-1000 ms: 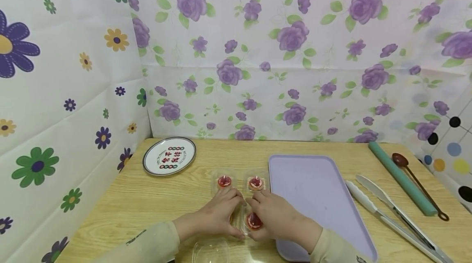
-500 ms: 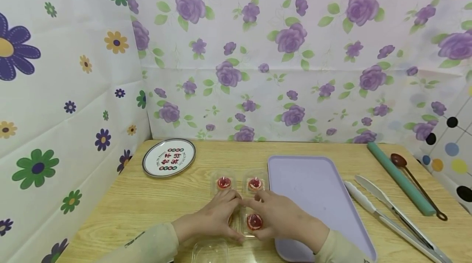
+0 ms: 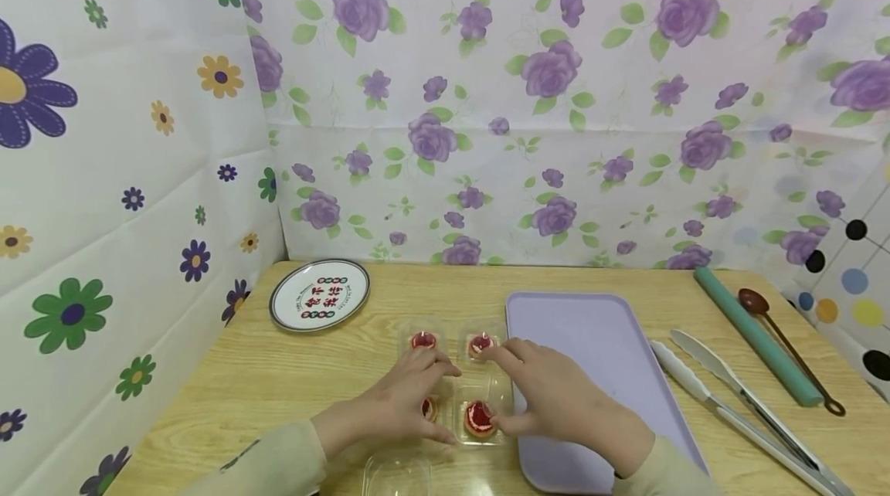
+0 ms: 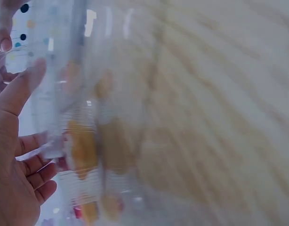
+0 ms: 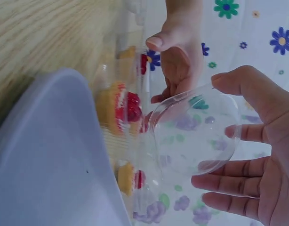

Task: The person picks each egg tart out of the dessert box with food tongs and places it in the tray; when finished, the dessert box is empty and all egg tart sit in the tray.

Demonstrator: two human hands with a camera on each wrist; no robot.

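Clear plastic boxes hold small tarts with glossy red tops, such as the front right tart (image 3: 479,419) and the back left one (image 3: 422,341). My left hand (image 3: 399,399) spans the front left box, thumb at its near side and fingers at its far side, partly hiding the tart (image 3: 428,408) inside. In the right wrist view, my right hand (image 5: 257,160) holds a clear domed lid (image 5: 196,132) by its edge, thumb on one side and fingertips on the other. The lid stands tilted up beside the front right box (image 3: 480,443), whose tart shows uncovered.
A lilac tray (image 3: 591,372) lies right of the boxes, under my right forearm. Farther right are tongs (image 3: 751,411), a green rolling pin (image 3: 758,338) and a brown ladle (image 3: 786,345). A printed plate (image 3: 320,295) sits back left. Another clear plastic piece (image 3: 396,473) lies at the front edge.
My right hand has drawn right and spread wider, lifting the lid off the front right tart. My left hand has shifted slightly left and stays over the front left box.
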